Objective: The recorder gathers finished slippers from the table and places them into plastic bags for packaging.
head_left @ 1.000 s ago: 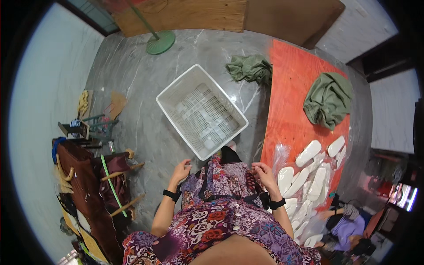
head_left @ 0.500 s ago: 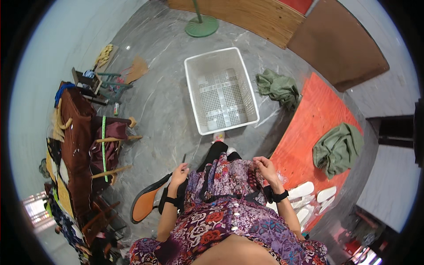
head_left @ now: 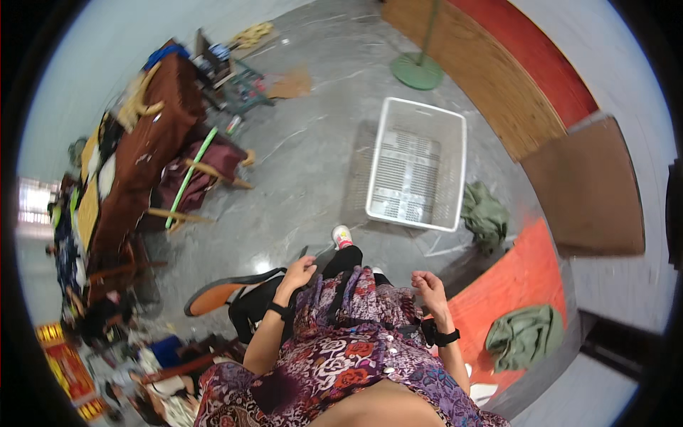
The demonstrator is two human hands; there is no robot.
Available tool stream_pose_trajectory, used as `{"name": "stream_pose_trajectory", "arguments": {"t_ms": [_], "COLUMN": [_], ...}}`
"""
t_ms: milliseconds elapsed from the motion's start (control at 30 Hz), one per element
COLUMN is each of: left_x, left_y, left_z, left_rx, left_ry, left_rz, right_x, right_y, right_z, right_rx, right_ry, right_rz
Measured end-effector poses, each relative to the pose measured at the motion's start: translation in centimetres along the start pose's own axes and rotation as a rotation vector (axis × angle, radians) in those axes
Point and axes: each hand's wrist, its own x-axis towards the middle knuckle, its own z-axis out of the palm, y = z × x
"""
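Note:
My left hand (head_left: 299, 272) is closed in front of my waist. A thin dark blade-like thing (head_left: 304, 251) sticks up past its fingers; its exact kind I cannot make out. My right hand (head_left: 429, 288) is held at waist height on the other side, fingers curled in, with nothing showing in them. Ahead of it on the floor stands a white plastic basket (head_left: 371, 171) with slotted walls, apart from both hands. To the left of my left hand is an orange oval, seat-like thing (head_left: 220, 295) with a black rim.
An orange-red board (head_left: 516, 274) at the right bears a crumpled green cloth (head_left: 525, 336) and white shoe-like pieces (head_left: 484, 393). Another green cloth (head_left: 486, 215) lies beside the basket. A green round stand base (head_left: 417, 71) is at the back. A brown-covered table (head_left: 146, 153) and stools line the left.
My view has turned to the right and moved, and a foot has stepped forward. The basket now appears farther right. Both hands keep nearly the same pose.

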Motion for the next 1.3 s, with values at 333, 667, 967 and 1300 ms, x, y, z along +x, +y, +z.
{"name": "stream_pose_trajectory", "arguments": {"t_ms": [333,667,967,1300], "left_x": [-1.7,-3.5,-5.8,-6.8], "left_y": [-1.0,-0.7,-1.2,-1.6], "left_z": [-3.6,-1.8,0.1,1.5], "left_rx": [-0.122,-0.245,-0.275,-0.284], "left_ry": [0.279,0.321,0.524,0.669], "left_rz": [-0.086,-0.138,-0.015,-0.100], "right_x": [5.4,6.6,6.2,9.4], "right_y": [-10.4,-12.8,-14.8,-16.0], "right_z": [5.5,6.5,7.2,8.3], "right_rx": [-0.167,-0.396,-0.499,-0.661], "right_ry": [-0.210,-0.351,-0.454,-0.601], "right_rz": [-0.078,-0.082,-0.181,-0.199]}}
